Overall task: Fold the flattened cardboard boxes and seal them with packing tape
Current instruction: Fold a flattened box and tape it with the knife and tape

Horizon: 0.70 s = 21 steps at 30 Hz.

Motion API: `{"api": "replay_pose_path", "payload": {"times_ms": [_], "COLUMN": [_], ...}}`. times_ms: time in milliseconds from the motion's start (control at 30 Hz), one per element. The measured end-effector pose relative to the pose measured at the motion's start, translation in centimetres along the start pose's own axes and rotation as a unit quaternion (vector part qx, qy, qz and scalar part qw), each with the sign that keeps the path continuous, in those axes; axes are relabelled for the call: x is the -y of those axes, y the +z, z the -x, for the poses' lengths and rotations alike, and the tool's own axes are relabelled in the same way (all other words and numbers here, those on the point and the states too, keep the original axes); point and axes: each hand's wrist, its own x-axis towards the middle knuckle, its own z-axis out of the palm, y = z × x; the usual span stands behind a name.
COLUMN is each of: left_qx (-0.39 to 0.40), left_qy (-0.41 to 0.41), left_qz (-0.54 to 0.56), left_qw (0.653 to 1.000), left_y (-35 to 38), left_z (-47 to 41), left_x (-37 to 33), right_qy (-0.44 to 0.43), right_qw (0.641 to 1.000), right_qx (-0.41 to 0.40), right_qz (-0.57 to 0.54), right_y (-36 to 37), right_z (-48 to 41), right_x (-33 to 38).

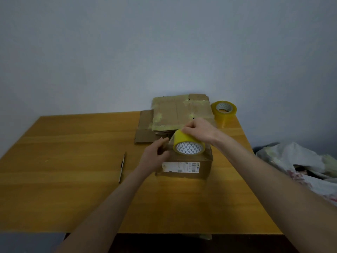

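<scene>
- Wall [164,42]: plain, pale, filling the whole top half behind the table.
- Wooden table [73,161]: running across the mid frame w/ everything below sitting on it.
- Pile of plastic bags [300,161]: lying off the table's right edge, crumpled.
- Flattened cardboard stack [180,114]: lying at the table's far edge, old yellowish tape showing on the top sheet; one brown flap sticking out to the left.
- Box [189,165]: already folded up, standing just in front of the stack, approx. mid-table, white label [180,167] facing the camera.
- Right hand [198,129]: gripping the yellow tape roll [188,145] from above, fingers curling round its rim; roll is standing on edge on the box top, core facing the camera.
- Left hand [155,156]: pressing on the box's top left edge, fingers mostly straight over the top, thumb spread lower. A clear strip seems to be running from roll to fingers; can't tell if it's pinched.
- 2nd tape roll [224,111]: lying flat at the far right corner, just beside the stack.
- Thin dark pen-like tool [121,167]: lying left of the box, well apart.
</scene>
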Motion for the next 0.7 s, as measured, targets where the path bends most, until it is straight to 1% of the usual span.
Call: {"api": "replay_pose_path", "payload": {"times_ms": [67,100,200,233,400,433,567,633,700], "left_qx": [-0.052,-0.056,-0.014,-0.013,-0.068,-0.060,0.031,0.047,0.046], "left_qy": [-0.050,-0.067,-0.122,-0.135,-0.183,-0.191,-0.227,-0.243,-0.247], "left_qz": [0.122,0.147,0.164,0.177,0.241,0.245,0.254,0.278,0.310], "left_qw": [0.990,0.985,0.979,0.975,0.951,0.949,0.940,0.928,0.917], "left_y": [-0.8,-1.1,-1.4,-1.3,-2.2,-2.4,-2.0,-1.8,-1.9], "left_z": [0.2,0.1,-0.3,-0.5,-1.3,-1.4,-1.5,-1.5,-1.5], "left_x": [-1.4,-2.2,-3.5,-3.5,-2.1,-1.9,-2.3,-2.7,-2.9], "right_qy": [-0.002,-0.007,-0.019,-0.021,-0.035,-0.038,-0.052,-0.047,-0.043], "right_qw": [1.000,1.000,0.998,0.998,0.998,0.998,0.998,0.998,0.998], "right_qx": [0.007,0.010,0.018,0.022,0.040,0.037,0.035,0.035,0.035], "right_qz": [0.018,0.026,0.051,0.056,0.037,0.031,0.028,0.026,0.023], "right_y": [0.3,0.5,0.9,0.9,0.9,0.9,1.0,1.0,1.1], "right_z": [-0.5,-0.7,-1.2,-1.2,-1.2,-1.1,-1.2,-1.3,-1.3], "right_x": [0.4,0.6,0.8,0.9,0.5,0.4,0.7,1.0,1.1]}}
